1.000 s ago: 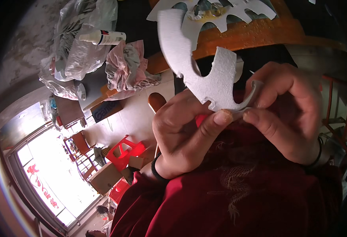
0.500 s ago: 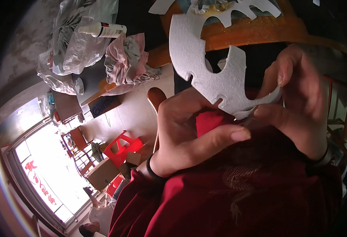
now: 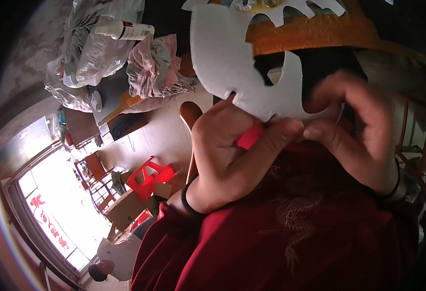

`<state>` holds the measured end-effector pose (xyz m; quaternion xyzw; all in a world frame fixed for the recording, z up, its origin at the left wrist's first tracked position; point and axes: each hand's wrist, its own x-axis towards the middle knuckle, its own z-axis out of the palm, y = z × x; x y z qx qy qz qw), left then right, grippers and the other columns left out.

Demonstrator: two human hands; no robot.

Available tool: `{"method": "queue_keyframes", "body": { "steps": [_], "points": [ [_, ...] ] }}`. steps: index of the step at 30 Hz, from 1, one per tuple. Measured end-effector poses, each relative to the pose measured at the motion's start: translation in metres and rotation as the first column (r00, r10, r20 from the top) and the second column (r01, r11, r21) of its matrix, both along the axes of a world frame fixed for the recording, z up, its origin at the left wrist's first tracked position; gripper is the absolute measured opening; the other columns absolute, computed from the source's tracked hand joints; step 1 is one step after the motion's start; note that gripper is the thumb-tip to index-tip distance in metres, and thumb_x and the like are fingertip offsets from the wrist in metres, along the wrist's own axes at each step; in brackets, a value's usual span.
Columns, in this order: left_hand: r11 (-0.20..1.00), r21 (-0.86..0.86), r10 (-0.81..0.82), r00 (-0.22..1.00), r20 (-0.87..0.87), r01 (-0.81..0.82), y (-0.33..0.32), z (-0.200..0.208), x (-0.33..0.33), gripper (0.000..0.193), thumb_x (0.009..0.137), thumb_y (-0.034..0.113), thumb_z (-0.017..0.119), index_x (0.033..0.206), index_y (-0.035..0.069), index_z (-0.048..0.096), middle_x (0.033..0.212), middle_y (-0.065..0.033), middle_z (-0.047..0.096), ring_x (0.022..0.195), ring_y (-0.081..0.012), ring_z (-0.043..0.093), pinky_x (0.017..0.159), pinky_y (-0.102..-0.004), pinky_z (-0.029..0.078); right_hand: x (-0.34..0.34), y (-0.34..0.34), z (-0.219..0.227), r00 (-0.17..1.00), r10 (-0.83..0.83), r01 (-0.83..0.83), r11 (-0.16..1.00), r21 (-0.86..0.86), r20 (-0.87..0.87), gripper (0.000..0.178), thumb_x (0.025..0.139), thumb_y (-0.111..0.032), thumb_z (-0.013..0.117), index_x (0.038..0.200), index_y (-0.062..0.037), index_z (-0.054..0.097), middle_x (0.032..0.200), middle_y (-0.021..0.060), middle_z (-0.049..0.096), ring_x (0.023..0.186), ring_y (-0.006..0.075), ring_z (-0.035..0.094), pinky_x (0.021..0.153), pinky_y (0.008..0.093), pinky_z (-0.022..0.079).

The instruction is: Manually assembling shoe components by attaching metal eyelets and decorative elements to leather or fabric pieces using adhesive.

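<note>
A white cut-out piece (image 3: 276, 97), apparently foam or thick card, has curved bites and small notches along its edges. My left hand (image 3: 237, 150) grips its lower edge, thumb in front and fingers behind. At the same edge my right hand (image 3: 363, 126) pinches the narrow curved end, its upper fingers smeared by motion. The two thumb tips nearly meet there. Behind, another white toothed cut-out (image 3: 290, 7) lies over the orange-brown wooden edge (image 3: 310, 39), with a clear round object (image 3: 270, 3) near its top.
On the dark table at the upper left lie a white bottle (image 3: 125, 31), a crumpled pink and grey cloth (image 3: 155, 68) and clear plastic bags (image 3: 101, 63). A red stool (image 3: 150, 177) and cardboard box (image 3: 125, 211) stand on the floor. A person (image 3: 118, 257) is at the lower left.
The white cut-out has shifted up and left and tilted. My left thumb has risen to its lower edge, beside the right thumb. The other person has moved more into view.
</note>
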<state>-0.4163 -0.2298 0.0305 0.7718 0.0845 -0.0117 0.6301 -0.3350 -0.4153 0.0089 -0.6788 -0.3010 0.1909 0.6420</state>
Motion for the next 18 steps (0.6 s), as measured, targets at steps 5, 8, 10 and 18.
{"method": "queue_keyframes", "body": {
  "steps": [5,8,10,18],
  "points": [
    [0.998,0.0,-0.06,0.998,-0.018,0.06,0.001,0.006,0.0,0.009,0.085,0.005,0.071,0.084,-0.003,0.068,0.078,-0.0108,0.067,0.067,-0.0176,0.064,0.061,-0.0267,0.048,0.007,-0.004,0.001,0.987,0.161,-0.161,0.986,-0.036,0.012,0.019,0.083,-0.012,0.072,0.077,-0.0005,0.058,0.074,0.0063,0.062,0.063,0.0124,0.056,0.058,0.0249,0.041],
    [0.987,0.129,-0.123,0.976,0.182,0.101,0.002,-0.004,0.001,0.012,0.083,0.008,0.075,0.082,-0.002,0.068,0.073,-0.011,0.066,0.064,-0.0192,0.064,0.057,-0.0266,0.048,0.011,-0.01,-0.004,0.916,0.318,-0.321,0.947,0.029,-0.243,0.016,0.086,-0.01,0.066,0.074,-0.0014,0.058,0.073,0.0066,0.062,0.062,0.0121,0.057,0.058,0.0237,0.04],
    [0.931,0.359,-0.179,0.944,0.277,0.072,0.004,-0.004,0.005,0.015,0.082,0.012,0.077,0.082,-0.001,0.069,0.07,-0.011,0.066,0.062,-0.0208,0.064,0.056,-0.0272,0.048,0.013,-0.013,0.002,0.907,0.285,-0.299,0.954,0.003,-0.31,0.018,0.088,-0.011,0.062,0.073,-0.0019,0.057,0.073,0.0067,0.062,0.063,0.0122,0.058,0.058,0.0238,0.041],
    [0.983,-0.002,-0.182,0.965,0.189,0.185,0.006,0.0,0.01,0.037,0.073,0.022,0.086,0.093,-0.004,0.069,0.085,-0.0123,0.068,0.074,-0.0177,0.068,0.067,-0.0265,0.053,0.004,-0.005,-0.011,0.97,-0.046,0.038,0.999,0.039,0.238,0.027,0.093,-0.024,0.063,0.078,-0.0027,0.058,0.074,0.0052,0.061,0.063,0.0101,0.054,0.056,0.0254,0.04]
  ]
}}
